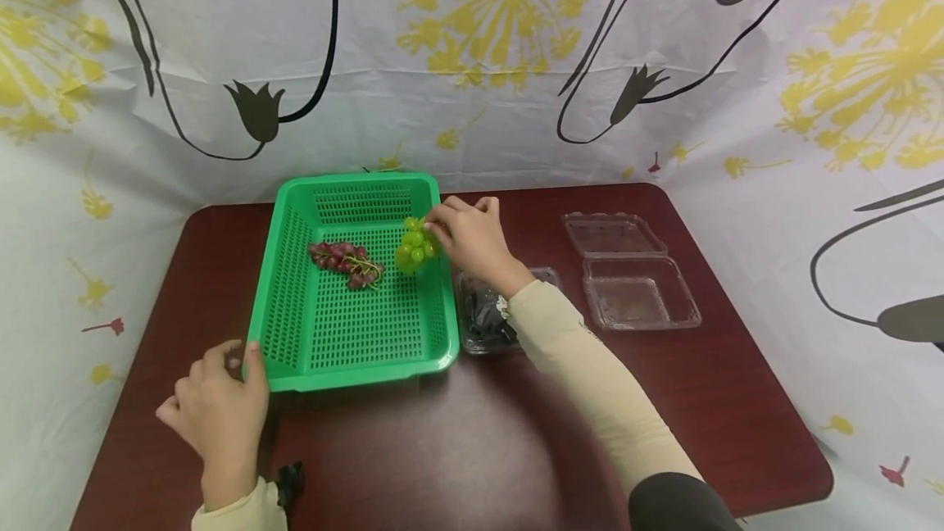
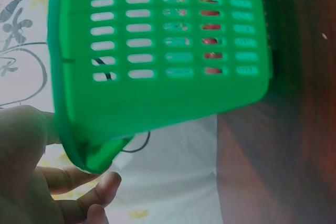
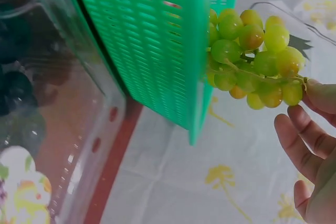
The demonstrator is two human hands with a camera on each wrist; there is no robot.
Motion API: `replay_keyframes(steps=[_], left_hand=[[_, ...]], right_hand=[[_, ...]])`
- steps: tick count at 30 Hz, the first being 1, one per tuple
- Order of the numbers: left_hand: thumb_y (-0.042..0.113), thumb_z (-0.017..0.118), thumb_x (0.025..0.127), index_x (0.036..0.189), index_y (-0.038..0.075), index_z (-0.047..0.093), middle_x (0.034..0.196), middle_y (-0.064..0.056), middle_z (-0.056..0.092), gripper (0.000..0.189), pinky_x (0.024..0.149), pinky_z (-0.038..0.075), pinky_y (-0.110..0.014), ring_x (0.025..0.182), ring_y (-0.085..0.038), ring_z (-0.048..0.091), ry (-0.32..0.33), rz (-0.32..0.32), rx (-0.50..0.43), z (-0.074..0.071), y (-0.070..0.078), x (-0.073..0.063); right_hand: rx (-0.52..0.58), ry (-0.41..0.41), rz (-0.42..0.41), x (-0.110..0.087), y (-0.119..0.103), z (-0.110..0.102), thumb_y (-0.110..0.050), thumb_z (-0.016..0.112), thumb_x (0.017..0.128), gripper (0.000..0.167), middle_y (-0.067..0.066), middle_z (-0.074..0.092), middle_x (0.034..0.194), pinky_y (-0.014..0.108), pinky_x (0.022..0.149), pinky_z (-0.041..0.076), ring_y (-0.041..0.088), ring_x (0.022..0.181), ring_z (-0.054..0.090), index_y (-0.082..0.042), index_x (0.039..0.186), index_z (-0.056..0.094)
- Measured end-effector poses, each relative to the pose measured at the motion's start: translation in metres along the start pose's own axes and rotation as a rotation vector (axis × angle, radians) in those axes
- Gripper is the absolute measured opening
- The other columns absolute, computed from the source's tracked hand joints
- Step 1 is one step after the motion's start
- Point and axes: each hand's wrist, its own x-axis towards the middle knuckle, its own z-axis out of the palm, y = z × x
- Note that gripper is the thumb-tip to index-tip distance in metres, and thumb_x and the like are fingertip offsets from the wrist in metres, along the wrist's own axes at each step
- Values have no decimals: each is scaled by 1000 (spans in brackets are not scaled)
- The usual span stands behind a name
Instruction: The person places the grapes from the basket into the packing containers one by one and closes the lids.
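Note:
A green plastic basket (image 1: 361,378) with slotted walls sits on the table. Inside it, toward the left, lies a bunch of red grapes (image 1: 347,262) with its thin stem showing. My right hand (image 1: 472,238) reaches to the basket's right rim and pinches the stem end of a bunch of green grapes (image 3: 252,59), which hangs over the inside of that rim. At the near left corner, my left hand (image 1: 224,404) holds the rim between thumb and fingers. The left wrist view shows its fingers (image 2: 107,187) right at the corner's underside.
Under my right forearm stands a clear plastic box (image 1: 487,344) with dark fruit in it. Farther right lies a second clear box (image 1: 642,293), its hinged lid folded back. A patterned cloth (image 1: 472,138) hangs behind the dark red table (image 1: 457,449).

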Motion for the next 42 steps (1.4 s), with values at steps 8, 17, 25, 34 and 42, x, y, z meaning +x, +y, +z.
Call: replay_keyframes(steps=[8, 17, 25, 34, 42], left_hand=[[31, 62, 93, 112, 0, 66, 91, -21, 63, 36, 84, 23, -56, 84, -39, 49, 44, 115, -78, -2, 21, -8], [54, 60, 89, 103, 6, 70, 86, -17, 66, 51, 77, 24, -56, 79, -37, 50, 111, 449, -211, 12, 55, -28], [72, 44, 87, 99, 10, 70, 85, -13, 65, 69, 76, 26, -53, 75, -31, 49, 74, 670, -206, 30, 88, -51], [63, 49, 90, 98, 11, 70, 84, -6, 64, 56, 75, 31, -44, 77, -26, 53, -8, 778, -283, 41, 115, -68], [64, 41, 94, 95, 13, 70, 80, -2, 65, 58, 69, 38, -35, 74, -20, 57, 18, 967, -306, 56, 152, -85]], right_hand=[[98, 108, 38, -8, 9, -25, -32, 59, 95, 18, -2, 68, 99, 44, 85, 26, 16, 81, 57, -19, 101, 71], [206, 249, 73, -25, 28, -50, -25, 62, 94, 15, 3, 69, 99, 49, 90, 28, 20, 87, 61, -13, 96, 71], [246, 366, 91, -44, 50, -73, -20, 64, 92, 14, 9, 69, 96, 50, 86, 26, 24, 83, 59, -7, 93, 70], [226, 433, 194, -73, 89, -98, -14, 65, 92, 13, 15, 69, 94, 47, 93, 29, 24, 80, 61, -2, 94, 71], [225, 482, 375, -105, 123, -111, -17, 62, 94, 20, 17, 71, 93, 13, 64, 36, -5, 69, 48, 2, 97, 70]])
